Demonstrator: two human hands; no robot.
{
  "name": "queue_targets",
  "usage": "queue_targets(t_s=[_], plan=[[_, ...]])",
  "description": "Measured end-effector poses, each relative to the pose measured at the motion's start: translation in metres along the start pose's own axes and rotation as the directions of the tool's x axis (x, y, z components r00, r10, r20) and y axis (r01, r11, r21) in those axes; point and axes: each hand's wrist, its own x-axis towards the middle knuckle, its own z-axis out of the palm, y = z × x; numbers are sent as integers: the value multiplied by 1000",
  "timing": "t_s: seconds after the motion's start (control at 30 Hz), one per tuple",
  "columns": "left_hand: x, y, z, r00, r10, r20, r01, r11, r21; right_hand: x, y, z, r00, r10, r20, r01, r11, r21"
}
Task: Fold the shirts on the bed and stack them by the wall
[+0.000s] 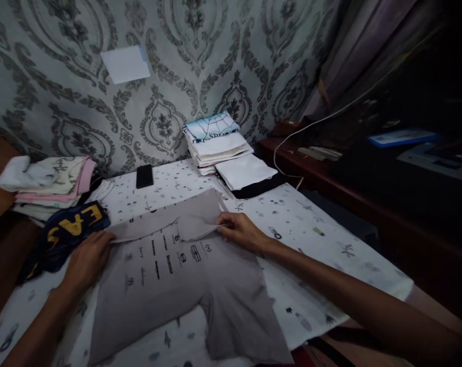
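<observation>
On patterned cloth (353, 270), left hand (90, 255) and right hand (240, 232) clamp grey shirt (185, 278); navy garment (65, 242) seemingly reads "EAS".

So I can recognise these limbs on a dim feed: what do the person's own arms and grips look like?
The left grip and right grip are human hands, ungloved, with no watch or bracelet showing. The left forearm and right forearm are slim and bare, with no sleeve in view. Dim light leaves small markings or rings uncertain.
</observation>
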Motion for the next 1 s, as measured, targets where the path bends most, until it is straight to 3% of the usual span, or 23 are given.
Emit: queue_targets(t_s=[0.17,0.3,0.47,0.57,0.63,0.7,0.83,1.0], plan=[[-1,6,-8,998,-62,29,63,997,-47,-1,3,0,1000,16,-4,-16,985,-171],[-5,10,-15,992,-122,13,122,988,-95,-5,-2,-2,997,-76,30,82,913,-400],[-6,-3,-23,981,-71,183,125,944,-305,-7,-16,-12,983,-110,145,167,859,-484],[10,-16,-22,966,-196,167,253,846,-469,16,-19,-17,991,-123,60,136,831,-540],[28,-23,-17,959,-242,149,284,841,-460,42,-18,-17,989,-146,3,115,766,-633],[45,-26,-10,961,-209,180,262,896,-357,71,-14,-14,992,-125,-18,72,681,-729],[67,-31,0,929,-126,349,204,959,-195,117,-8,-12,994,105,-35,-83,498,-863],[70,-40,-4,910,-113,399,208,957,-204,135,-6,-22,981,176,-76,-149,450,-880]])
